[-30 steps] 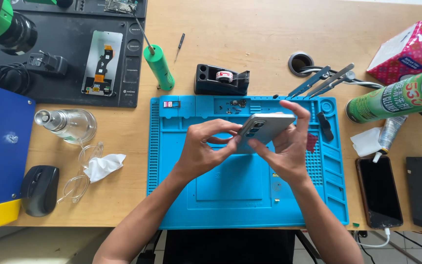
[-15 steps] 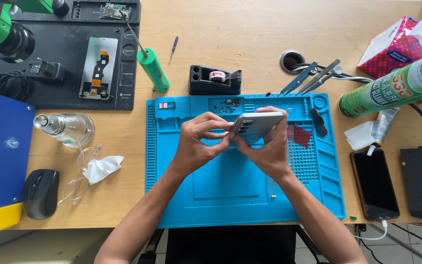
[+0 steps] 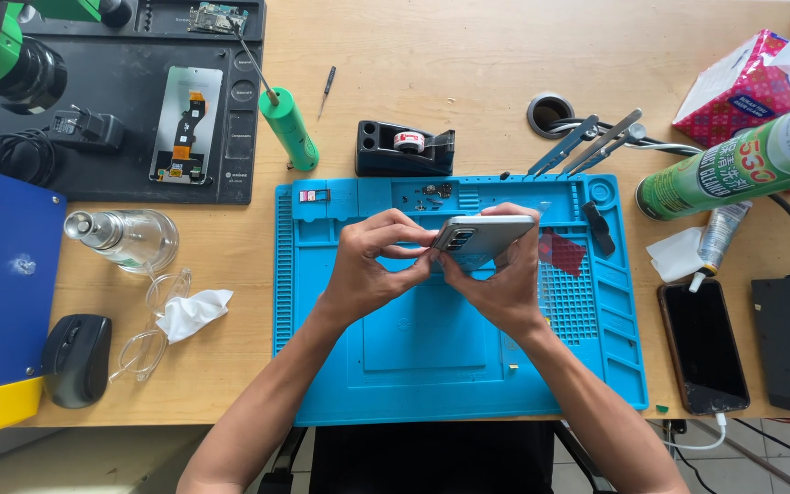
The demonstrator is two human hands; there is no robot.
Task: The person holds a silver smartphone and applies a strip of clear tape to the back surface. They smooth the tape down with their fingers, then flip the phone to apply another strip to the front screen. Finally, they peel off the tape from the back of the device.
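Both my hands hold a grey smartphone [image 3: 486,235] above the blue silicone repair mat [image 3: 432,366], its back with the camera cluster facing up. My left hand [image 3: 372,265] pinches the phone's left end with its fingertips near the camera corner. My right hand [image 3: 505,279] cups the phone from below and behind, with fingers wrapped over its far edge. A red pick-like piece [image 3: 561,253] lies on the mat just right of my right hand. Small screws and parts [image 3: 432,192] sit in the mat's top trays.
A black tape dispenser [image 3: 404,148], green screwdriver [image 3: 287,128] and tweezers [image 3: 587,144] lie behind the mat. A black mat [image 3: 112,183] at left holds a phone screen [image 3: 186,137]. A spray can [image 3: 733,165], dark phone [image 3: 701,348], bottle [image 3: 121,238], mouse [image 3: 75,359] and blue box [image 3: 2,274] surround.
The phone has tilted flatter and come slightly lower and left between my hands. My left fingertips have shifted onto its camera end; the view has shifted a little.
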